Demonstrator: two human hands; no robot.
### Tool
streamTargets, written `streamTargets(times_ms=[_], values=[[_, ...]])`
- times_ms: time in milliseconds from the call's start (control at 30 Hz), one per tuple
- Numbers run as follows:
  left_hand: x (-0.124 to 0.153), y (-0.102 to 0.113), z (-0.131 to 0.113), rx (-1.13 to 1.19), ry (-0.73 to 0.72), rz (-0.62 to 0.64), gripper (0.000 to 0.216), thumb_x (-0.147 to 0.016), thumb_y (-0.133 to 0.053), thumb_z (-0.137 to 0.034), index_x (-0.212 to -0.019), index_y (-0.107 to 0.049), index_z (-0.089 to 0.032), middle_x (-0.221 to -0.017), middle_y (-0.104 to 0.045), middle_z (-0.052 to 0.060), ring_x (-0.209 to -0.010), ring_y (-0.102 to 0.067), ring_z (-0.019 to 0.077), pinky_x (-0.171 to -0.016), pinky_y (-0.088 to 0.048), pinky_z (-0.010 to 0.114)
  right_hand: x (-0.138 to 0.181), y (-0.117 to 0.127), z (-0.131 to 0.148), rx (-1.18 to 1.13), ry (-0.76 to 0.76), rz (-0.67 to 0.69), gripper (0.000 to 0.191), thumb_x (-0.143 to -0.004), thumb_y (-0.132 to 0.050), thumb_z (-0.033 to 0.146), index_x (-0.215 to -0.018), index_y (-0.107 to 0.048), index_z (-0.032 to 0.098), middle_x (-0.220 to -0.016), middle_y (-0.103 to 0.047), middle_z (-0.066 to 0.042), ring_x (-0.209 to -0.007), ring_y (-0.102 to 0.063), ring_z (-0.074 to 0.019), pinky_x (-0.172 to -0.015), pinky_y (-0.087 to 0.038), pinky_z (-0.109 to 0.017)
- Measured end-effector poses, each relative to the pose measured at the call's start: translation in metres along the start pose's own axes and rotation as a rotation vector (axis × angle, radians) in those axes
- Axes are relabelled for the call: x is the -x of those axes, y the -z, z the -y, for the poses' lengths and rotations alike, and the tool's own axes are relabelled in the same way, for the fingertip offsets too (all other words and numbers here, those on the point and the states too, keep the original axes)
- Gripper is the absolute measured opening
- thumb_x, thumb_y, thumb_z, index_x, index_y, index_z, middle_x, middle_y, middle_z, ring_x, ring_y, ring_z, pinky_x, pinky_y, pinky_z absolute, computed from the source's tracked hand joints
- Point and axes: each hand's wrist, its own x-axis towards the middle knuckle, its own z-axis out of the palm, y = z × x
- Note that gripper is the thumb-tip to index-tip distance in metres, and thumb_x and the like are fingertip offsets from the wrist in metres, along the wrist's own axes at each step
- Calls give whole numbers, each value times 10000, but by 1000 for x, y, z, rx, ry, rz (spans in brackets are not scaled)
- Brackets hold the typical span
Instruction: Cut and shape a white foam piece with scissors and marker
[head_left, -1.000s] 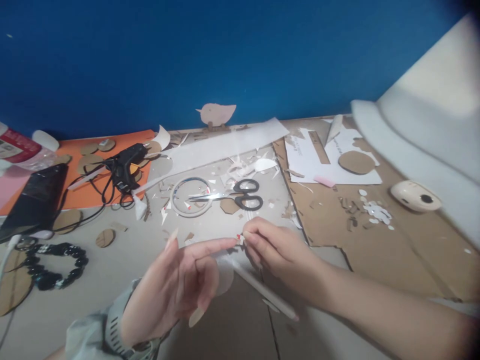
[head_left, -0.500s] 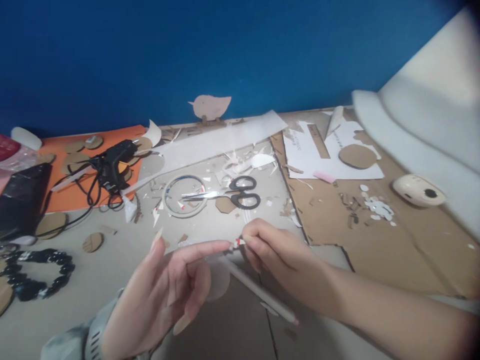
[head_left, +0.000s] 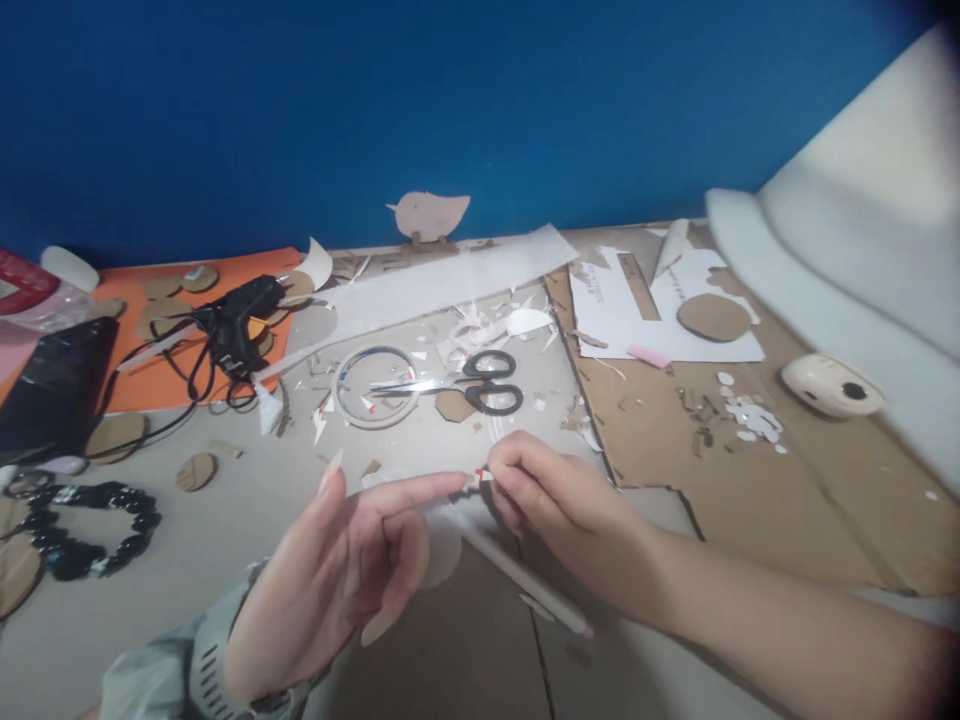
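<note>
My right hand [head_left: 559, 500] pinches a tiny red-and-white paper scrap [head_left: 481, 477] between thumb and forefinger. My left hand [head_left: 341, 570] is beside it, fingers spread, with the tip of its forefinger touching that same scrap. Under both hands lies a white pencil [head_left: 525, 580] and a pale paper disc [head_left: 439, 550] on the table. Black-handled scissors [head_left: 465, 385] lie just beyond the hands, their blades across a clear tape ring [head_left: 375, 388].
A black glue gun [head_left: 236, 325] with its cord rests on orange paper [head_left: 150, 340] at left. A black bead bracelet [head_left: 82, 530] lies near left. Cardboard sheet [head_left: 750, 470], cardboard discs, white paper and a small cream round object [head_left: 829, 387] are at right. A cardboard bird [head_left: 429, 215] stands by the blue wall.
Both hands have stayed together on the scrap. The view has shifted slightly from side to side; nothing on the table has moved.
</note>
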Motion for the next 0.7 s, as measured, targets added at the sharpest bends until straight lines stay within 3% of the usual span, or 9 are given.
streamTargets(times_ms=[500, 700], values=[[0, 2, 2, -17, -13, 25, 727, -877, -225, -664, -1264, -564, -150, -557, -472, -15, -448, -324, 82, -472, -201, 247, 1, -2, -3, 8, 39, -28, 271, -987, -314, 336, -766, -427, 228, -619, -480, 58, -565, -453, -116, -536, -358, -239], [1, -2, -1, -9, 21, -64, 735, -857, -247, -692, -1230, -596, -164, -577, -469, -11, -464, -309, 78, -458, -143, 256, 1, 0, -2, 23, 40, -7, 264, -989, -312, 336, -776, -429, 231, -623, -489, 57, -577, -463, -124, -553, -350, -256]])
